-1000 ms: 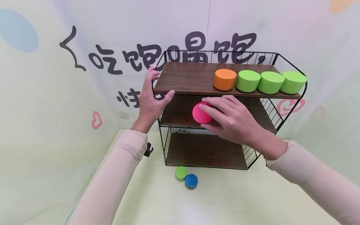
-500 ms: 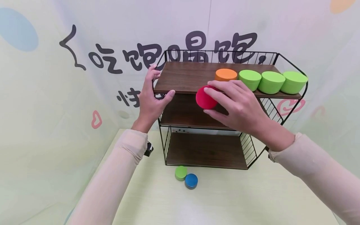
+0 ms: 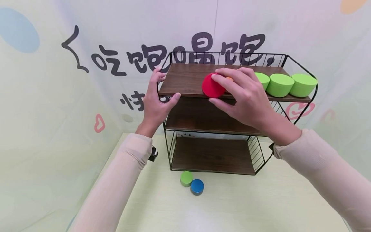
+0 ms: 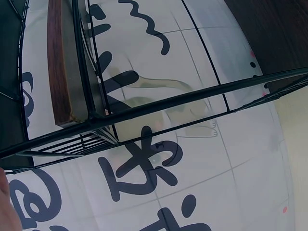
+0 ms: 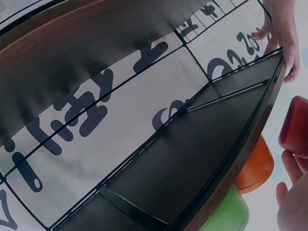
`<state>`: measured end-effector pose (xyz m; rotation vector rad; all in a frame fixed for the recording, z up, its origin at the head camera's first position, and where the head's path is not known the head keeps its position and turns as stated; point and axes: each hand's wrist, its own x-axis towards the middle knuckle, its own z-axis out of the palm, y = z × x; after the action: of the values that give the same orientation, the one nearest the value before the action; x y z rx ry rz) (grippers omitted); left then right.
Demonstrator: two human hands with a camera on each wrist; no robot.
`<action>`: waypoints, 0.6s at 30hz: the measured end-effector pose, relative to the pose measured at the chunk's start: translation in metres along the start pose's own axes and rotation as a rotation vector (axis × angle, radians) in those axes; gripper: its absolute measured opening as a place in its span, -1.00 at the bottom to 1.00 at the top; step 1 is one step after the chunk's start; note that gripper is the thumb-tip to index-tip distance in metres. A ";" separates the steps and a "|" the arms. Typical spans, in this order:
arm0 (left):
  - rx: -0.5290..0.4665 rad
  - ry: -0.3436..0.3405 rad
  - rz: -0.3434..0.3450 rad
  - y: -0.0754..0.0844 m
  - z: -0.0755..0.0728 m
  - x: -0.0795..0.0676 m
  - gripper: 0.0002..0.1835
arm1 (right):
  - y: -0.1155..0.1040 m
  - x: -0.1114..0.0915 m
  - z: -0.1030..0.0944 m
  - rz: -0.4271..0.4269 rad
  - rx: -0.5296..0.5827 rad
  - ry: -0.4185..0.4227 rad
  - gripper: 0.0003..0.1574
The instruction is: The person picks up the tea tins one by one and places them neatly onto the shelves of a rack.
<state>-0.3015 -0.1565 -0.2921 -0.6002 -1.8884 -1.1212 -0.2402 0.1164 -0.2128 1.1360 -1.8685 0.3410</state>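
Observation:
My right hand (image 3: 246, 93) pinches a red round tin (image 3: 213, 86) between thumb and fingers, in front of the top board's edge in the head view. Its flat face is turned toward the head camera. Behind the fingers an orange tin (image 5: 258, 166) is mostly hidden in the head view; the right wrist view shows more of it. My left hand (image 3: 157, 100) holds the upper left corner of the three-tier shelf rack (image 3: 185, 77), thumb on the board's front edge and fingers around the side. In the right wrist view, the red tin is beyond the board's edge.
Several green tins (image 3: 279, 85) stand in a row on the right of the top board. A green tin (image 3: 186, 178) and a blue tin (image 3: 197, 187) sit on the pale tabletop (image 3: 226, 206) before the rack. Black wire sides frame the brown boards; a printed sheet (image 3: 116, 38) hangs behind.
My right hand has lifted the red tin from in front of the middle tier to the top board's level, now covering most of the orange tin. My left hand stays on the rack.

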 end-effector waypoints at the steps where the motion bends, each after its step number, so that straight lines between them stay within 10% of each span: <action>1: 0.001 0.000 -0.001 0.000 0.000 0.000 -0.33 | 0.001 0.001 0.000 0.006 -0.001 -0.003 -0.30; 18: -0.005 0.000 0.001 0.001 0.000 0.000 -0.33 | 0.007 0.015 0.007 0.267 0.076 -0.111 -0.38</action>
<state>-0.3010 -0.1560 -0.2915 -0.6038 -1.8862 -1.1251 -0.2527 0.1077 -0.2032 0.9723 -2.1272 0.5116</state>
